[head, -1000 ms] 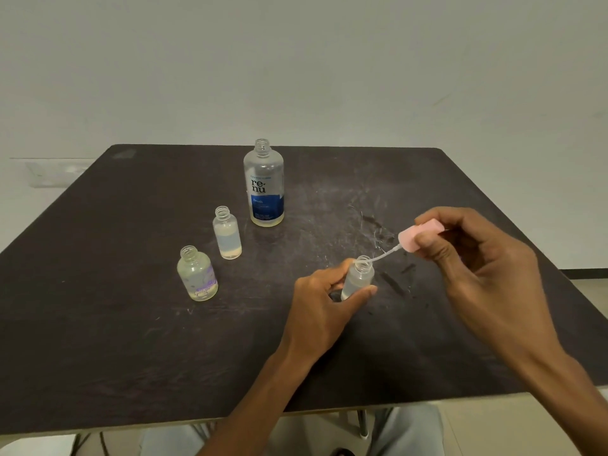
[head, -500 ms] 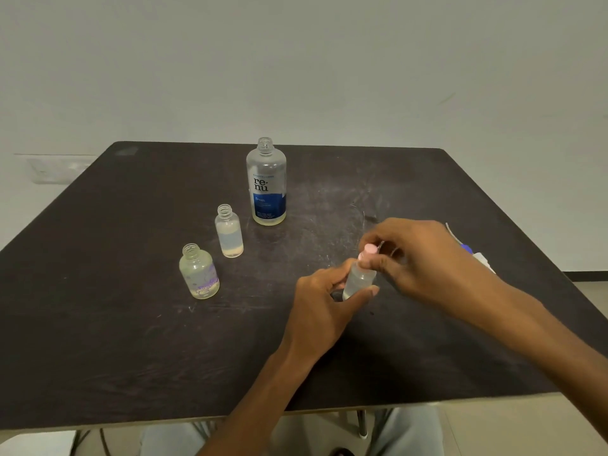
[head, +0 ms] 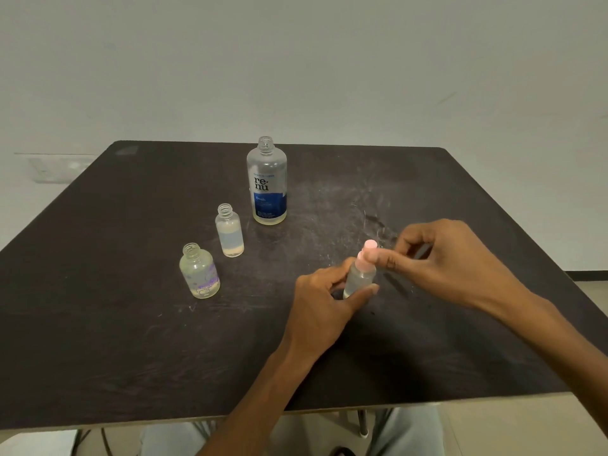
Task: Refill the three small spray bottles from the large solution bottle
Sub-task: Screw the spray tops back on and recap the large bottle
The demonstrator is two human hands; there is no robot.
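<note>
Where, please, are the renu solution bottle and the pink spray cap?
renu solution bottle (head: 266, 187): head view, on its printed label.
pink spray cap (head: 367, 255): head view, on its pink stem, beside the right hand's fingers.

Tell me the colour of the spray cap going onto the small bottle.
Pale pink spray cap, pinched by the right hand; clearest in the head view.

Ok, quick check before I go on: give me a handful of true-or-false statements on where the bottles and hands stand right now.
1. The left hand grips the small bottle with the pink spray top. True.
2. The large solution bottle is capped. False: its neck is open.
3. The right hand pinches the pink spray top. True.
4. All three small bottles have spray tops. False: the middle bottle and the purple-labelled bottle are open.
5. The large solution bottle lies on its side. False: it stands upright on the table.
</note>
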